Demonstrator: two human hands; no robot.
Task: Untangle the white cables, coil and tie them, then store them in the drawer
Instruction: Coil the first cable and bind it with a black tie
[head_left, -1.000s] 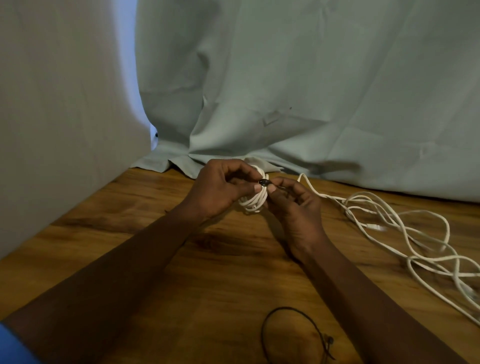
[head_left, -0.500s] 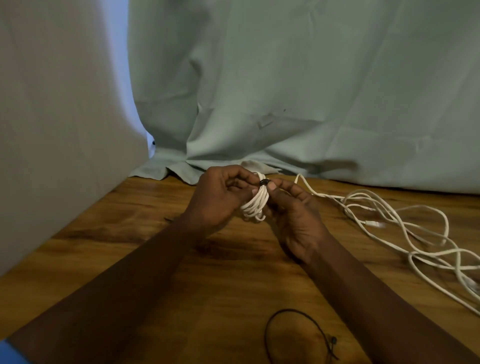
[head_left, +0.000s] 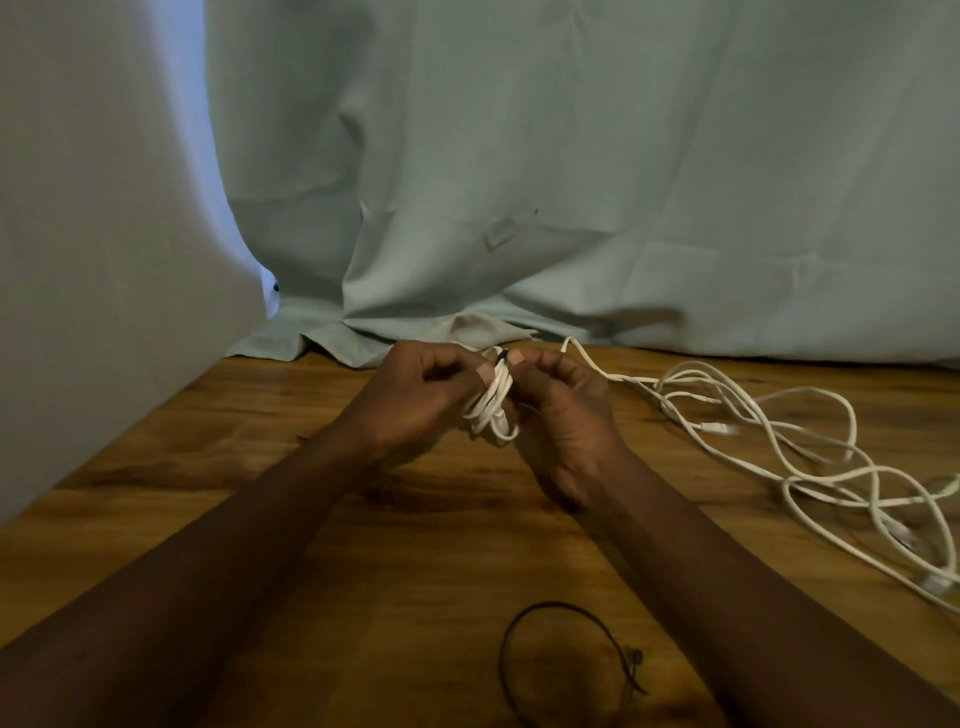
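Note:
A small coil of white cable hangs between my two hands above the wooden table. My left hand grips the coil from the left, thumb pressed against it. My right hand holds it from the right, its thumb and forefinger pinching a small black tie at the coil's top. A tangle of loose white cables sprawls over the table to the right, one strand running up toward my right hand. No drawer is in view.
A thin black looped tie lies on the table near the front edge, between my forearms. Pale green cloth hangs behind the table and spills onto its back edge. A white cloth hangs along the left side.
Both hands have stayed together on the coil. The coil has turned from a slanted lie to hang more upright, and the camera has tilted slightly so the hands sit higher in view.

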